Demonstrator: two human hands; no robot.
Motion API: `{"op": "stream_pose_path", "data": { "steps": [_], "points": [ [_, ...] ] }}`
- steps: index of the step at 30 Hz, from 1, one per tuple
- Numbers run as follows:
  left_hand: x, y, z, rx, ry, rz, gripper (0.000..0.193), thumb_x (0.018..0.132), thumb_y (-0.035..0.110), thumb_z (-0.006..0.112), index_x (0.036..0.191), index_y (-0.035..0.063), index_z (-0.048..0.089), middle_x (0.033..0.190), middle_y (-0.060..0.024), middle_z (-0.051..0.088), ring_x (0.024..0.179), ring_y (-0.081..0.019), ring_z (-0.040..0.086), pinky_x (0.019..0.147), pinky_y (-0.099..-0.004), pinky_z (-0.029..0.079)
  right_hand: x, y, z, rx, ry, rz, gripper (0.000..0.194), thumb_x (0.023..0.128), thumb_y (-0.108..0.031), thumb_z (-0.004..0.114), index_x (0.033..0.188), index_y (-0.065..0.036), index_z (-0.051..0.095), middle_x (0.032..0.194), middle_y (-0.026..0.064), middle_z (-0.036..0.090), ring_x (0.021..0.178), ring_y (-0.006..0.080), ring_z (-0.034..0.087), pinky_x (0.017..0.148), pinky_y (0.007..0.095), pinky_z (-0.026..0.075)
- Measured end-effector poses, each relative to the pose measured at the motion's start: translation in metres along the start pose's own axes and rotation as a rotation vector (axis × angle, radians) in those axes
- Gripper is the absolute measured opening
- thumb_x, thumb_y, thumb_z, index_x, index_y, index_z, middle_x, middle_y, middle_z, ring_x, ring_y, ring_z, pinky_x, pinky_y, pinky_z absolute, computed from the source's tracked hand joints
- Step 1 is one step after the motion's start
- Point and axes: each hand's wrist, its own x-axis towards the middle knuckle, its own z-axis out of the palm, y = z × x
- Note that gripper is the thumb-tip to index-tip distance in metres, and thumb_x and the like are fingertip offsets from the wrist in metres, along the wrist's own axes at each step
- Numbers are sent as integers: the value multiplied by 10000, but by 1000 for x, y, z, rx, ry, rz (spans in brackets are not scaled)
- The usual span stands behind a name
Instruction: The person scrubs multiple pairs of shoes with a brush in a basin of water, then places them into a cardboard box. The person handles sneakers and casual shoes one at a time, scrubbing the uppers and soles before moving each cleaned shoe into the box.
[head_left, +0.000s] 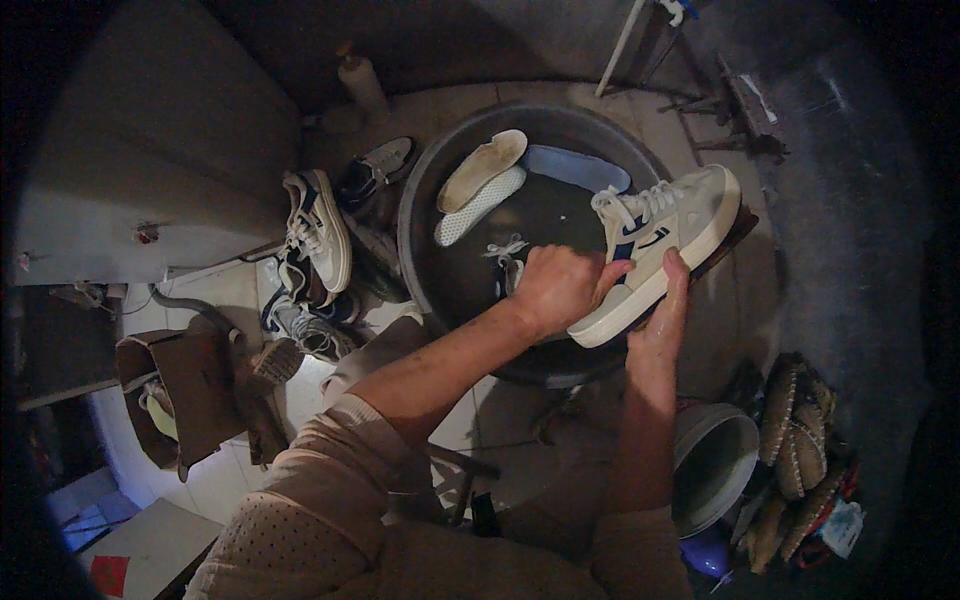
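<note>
A cream low-top sneaker (675, 217) with navy patches and white laces is held tilted on its side over the right of a dark round tub (414, 225). My right hand (664, 300) grips it from below, thumb against the sidewall of the sole. At the heel end, my left hand (559, 289) is curled with its thumb on the shoe; its other fingertips are hidden. In the tub's dark water lie a brown-stained insole (484, 169), a white dotted insole (484, 206) and a blue insole (577, 168). Another laced shoe (510, 262) shows partly behind my left hand.
Several shoes stand left of the tub, including a cream sneaker (319, 232) and a grey sneaker (311, 326). A cardboard box (191, 394) is at left. A pale bucket (716, 472) and worn slippers (799, 427) sit at right. Behind stands a pump bottle (364, 86).
</note>
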Motion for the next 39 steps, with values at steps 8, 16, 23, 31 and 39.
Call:
{"op": "stream_pose_path", "data": {
  "steps": [8, 16, 23, 31, 39],
  "points": [
    [2, 3, -3, 99, -10, 3, 489, 880, 452, 495, 614, 69, 642, 508, -153, 562, 462, -335, 571, 442, -441, 440, 8, 9, -6, -10, -7, -45, 612, 801, -345, 611, 1283, -28, 404, 1139, 111, 510, 1035, 239, 512, 875, 368, 418],
    [4, 0, -1, 127, 20, 41, 506, 882, 458, 483, 591, 74, 635, 502, -149, 559, 463, -329, 574, 436, -434, 439, 2, 5, 2, -6, 56, -28, 563, 814, -342, 605, 1254, -36, 434, 1105, 90, 522, 1013, 216, 516, 863, 358, 418],
    [3, -3, 3, 96, 45, 52, 505, 882, 451, 485, 574, 79, 632, 498, -148, 558, 451, -325, 571, 424, -426, 436, 7, 10, -2, -8, 68, -30, 540, 821, -329, 602, 1248, -40, 442, 1104, 82, 528, 1015, 210, 517, 865, 357, 419],
    [7, 3, -5, 60, -52, -83, 545, 876, 514, 464, 629, 67, 653, 575, -168, 595, 560, -342, 611, 506, -446, 471, 13, 1, -7, 16, -5, -17, 577, 817, -328, 602, 1269, -20, 419, 1141, 108, 534, 1052, 233, 525, 903, 358, 422],
    [15, -12, -29, -445, -383, -420, 618, 808, 619, 492, 748, 37, 690, 688, -184, 643, 712, -328, 649, 674, -395, 502, 23, 0, -30, 64, -56, -47, 642, 799, -369, 568, 1307, -22, 386, 1247, 131, 479, 1130, 274, 478, 975, 387, 382]
  ]
}}
